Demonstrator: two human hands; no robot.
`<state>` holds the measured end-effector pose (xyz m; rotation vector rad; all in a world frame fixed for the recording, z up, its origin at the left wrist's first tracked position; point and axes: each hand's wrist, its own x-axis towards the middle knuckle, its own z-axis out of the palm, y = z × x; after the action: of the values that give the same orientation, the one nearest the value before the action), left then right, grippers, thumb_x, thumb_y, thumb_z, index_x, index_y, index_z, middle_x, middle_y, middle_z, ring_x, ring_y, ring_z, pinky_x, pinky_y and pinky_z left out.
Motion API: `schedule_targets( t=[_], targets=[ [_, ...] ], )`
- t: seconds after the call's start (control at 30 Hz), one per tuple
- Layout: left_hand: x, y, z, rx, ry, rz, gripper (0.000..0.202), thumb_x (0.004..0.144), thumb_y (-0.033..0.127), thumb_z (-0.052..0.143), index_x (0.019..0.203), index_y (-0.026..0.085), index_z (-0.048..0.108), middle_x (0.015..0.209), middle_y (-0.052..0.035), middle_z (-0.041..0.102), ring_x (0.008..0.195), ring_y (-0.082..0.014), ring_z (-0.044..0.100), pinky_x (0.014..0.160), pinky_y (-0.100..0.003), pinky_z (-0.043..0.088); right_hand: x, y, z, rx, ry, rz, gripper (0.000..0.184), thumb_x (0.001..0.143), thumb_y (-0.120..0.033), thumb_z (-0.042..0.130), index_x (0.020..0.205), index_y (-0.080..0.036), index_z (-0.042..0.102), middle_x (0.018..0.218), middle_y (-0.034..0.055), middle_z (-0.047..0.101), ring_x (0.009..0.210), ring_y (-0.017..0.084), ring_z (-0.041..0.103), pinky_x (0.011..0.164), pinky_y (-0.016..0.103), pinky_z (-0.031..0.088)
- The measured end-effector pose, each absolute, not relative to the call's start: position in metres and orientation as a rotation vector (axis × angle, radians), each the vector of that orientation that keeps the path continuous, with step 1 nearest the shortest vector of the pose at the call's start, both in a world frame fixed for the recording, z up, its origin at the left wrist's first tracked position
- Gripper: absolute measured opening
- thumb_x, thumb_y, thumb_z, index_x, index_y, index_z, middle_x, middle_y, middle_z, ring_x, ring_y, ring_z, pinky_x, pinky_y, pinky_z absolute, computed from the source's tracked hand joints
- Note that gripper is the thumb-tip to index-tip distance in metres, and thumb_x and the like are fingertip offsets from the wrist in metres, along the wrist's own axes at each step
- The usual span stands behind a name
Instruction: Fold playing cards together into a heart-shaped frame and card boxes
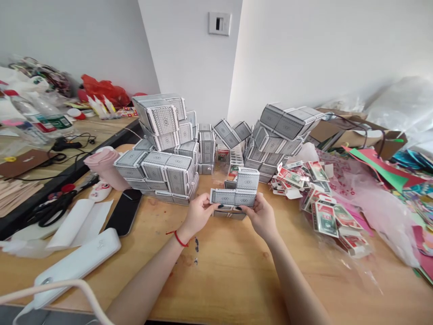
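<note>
Between my two hands is a small block built of grey-patterned playing cards (pixel 233 197), with one taller part standing at its right end. My left hand (pixel 200 211) pinches its left end, thumb in front. My right hand (pixel 260 215) grips the right end the same way. More card blocks (pixel 230 214) sit just below and behind it on the wooden table (pixel 223 262); whether the held piece touches them I cannot tell. Farther back, stacked card blocks rise at the left (pixel 164 169) and at the right (pixel 275 140).
Torn red-and-white card boxes (pixel 324 216) and clear plastic lie to the right, beside coloured paper (pixel 379 169). To the left are a black phone (pixel 124 212), a white power bank (pixel 77 266) with a cable, black scissors (pixel 59 207) and a pink cup (pixel 106 167). A wall stands behind.
</note>
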<state>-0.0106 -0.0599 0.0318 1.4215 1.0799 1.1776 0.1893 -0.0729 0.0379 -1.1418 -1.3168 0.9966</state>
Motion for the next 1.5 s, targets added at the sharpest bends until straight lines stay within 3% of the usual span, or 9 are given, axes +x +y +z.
schedule_targets(
  t=[0.2,0.9,1.5],
  targets=[
    [-0.0152,-0.0629,0.0319,1.495,1.153,1.145,0.022,0.071,0.034,0.063,0.072,0.016,0.051,0.066,-0.0013,0.063,0.062,-0.0134,0.059,0.057,-0.022,0.043,0.19,-0.0761,0.0338,-1.153,-1.423,0.959,0.034,0.074,-0.023,0.059,0.106,-0.022,0.049,0.11,0.0086,0.063,0.104,0.024,0.059,0.084,0.037,0.05],
    [-0.0176,-0.0623,0.0358,1.509,1.159,1.179,0.022,0.069,0.03,0.065,0.064,0.016,0.049,0.056,0.0031,0.055,0.052,-0.0089,0.049,0.049,-0.019,0.037,0.1899,-0.0799,0.0286,-1.275,-1.514,0.824,0.034,0.075,-0.024,0.056,0.107,-0.021,0.048,0.102,0.0086,0.065,0.092,0.022,0.063,0.078,0.036,0.051],
    [-0.0152,-0.0611,0.0304,1.437,1.125,1.167,0.021,0.068,0.032,0.065,0.068,0.015,0.051,0.061,0.0004,0.06,0.056,-0.0119,0.056,0.053,-0.022,0.043,0.1917,-0.0808,0.0278,-1.252,-1.51,0.812,0.031,0.075,-0.024,0.056,0.106,-0.022,0.049,0.103,0.0086,0.064,0.093,0.023,0.063,0.079,0.037,0.052]
  ],
)
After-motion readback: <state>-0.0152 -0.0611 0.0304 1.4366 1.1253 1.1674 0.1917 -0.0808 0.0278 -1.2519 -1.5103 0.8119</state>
